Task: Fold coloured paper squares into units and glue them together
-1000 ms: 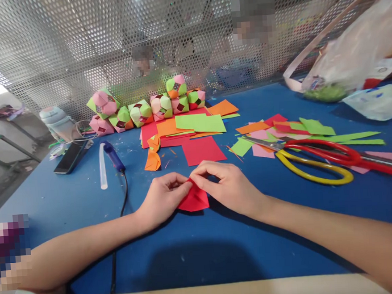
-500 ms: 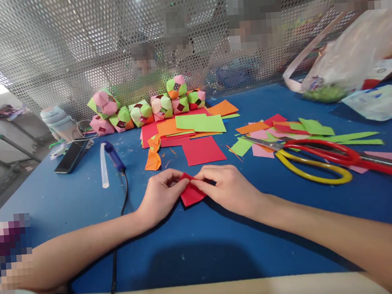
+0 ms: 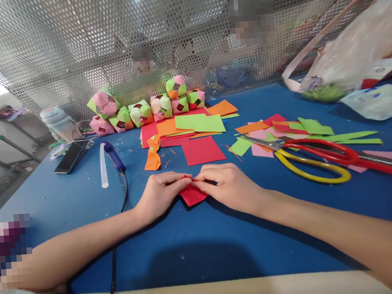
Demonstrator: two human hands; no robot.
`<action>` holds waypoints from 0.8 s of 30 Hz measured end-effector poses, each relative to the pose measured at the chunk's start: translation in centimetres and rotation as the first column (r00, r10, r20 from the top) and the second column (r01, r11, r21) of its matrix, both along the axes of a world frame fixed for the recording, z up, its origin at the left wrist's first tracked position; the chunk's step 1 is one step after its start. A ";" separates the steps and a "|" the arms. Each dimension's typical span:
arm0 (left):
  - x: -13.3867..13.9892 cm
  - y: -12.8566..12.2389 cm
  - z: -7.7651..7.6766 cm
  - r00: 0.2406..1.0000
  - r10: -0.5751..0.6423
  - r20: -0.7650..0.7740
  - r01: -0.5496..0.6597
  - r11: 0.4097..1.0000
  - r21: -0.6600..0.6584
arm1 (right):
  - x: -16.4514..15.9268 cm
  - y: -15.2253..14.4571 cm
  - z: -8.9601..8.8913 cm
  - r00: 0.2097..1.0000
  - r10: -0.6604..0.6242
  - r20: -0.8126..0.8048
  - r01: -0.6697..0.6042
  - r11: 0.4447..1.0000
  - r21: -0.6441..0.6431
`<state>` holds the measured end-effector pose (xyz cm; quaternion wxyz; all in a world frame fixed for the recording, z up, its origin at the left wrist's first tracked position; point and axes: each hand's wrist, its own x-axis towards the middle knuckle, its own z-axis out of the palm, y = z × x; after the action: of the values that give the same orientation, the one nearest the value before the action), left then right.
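Between my hands is a small piece of red paper [image 3: 193, 195], partly folded, its lower corner pointing toward me. My left hand [image 3: 160, 192] pinches its upper left edge between thumb and fingers. On the other side my right hand [image 3: 227, 185] pinches the upper right edge, and the fingertips of both hands nearly meet. The fingers hide the top of the paper. Just beyond them lies a flat red sheet [image 3: 203, 151]. Two folded orange paper pieces [image 3: 152, 160] lie past my left hand.
Scissors [image 3: 313, 161] with red and yellow handles lie on the right among paper scraps [image 3: 265, 135]. A glue gun [image 3: 114, 156] with a cord and a phone [image 3: 71, 156] are on the left. Folded paper balls [image 3: 141, 113] line the mesh. Plastic bags [image 3: 353, 46] stand at the back right.
Both hands keep their pinch on the red paper. Its upper edge is now pressed lower, and the left fingers lie flatter along it.
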<state>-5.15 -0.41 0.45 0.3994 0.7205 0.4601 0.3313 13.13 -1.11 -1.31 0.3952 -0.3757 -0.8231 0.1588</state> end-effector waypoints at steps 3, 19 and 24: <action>-0.2 0.2 -0.1 1.000 -0.031 -0.001 0.031 0.999 -0.026 | 0.3 0.1 0.2 0.999 0.029 0.030 -0.029 1.000 -0.007; 0.1 0.1 0.1 0.996 0.013 0.091 -0.025 0.991 0.132 | 0.3 0.1 0.6 0.998 -0.057 -0.011 0.056 0.995 -0.088; 0.1 0.2 0.0 0.995 -0.015 0.097 0.005 0.994 0.109 | 0.1 0.2 0.2 0.998 -0.060 0.023 0.061 0.995 -0.084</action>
<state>-5.05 -0.25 0.41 0.3834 0.7263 0.4176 0.3886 13.24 -0.87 -1.08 0.3750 -0.4185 -0.8078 0.1779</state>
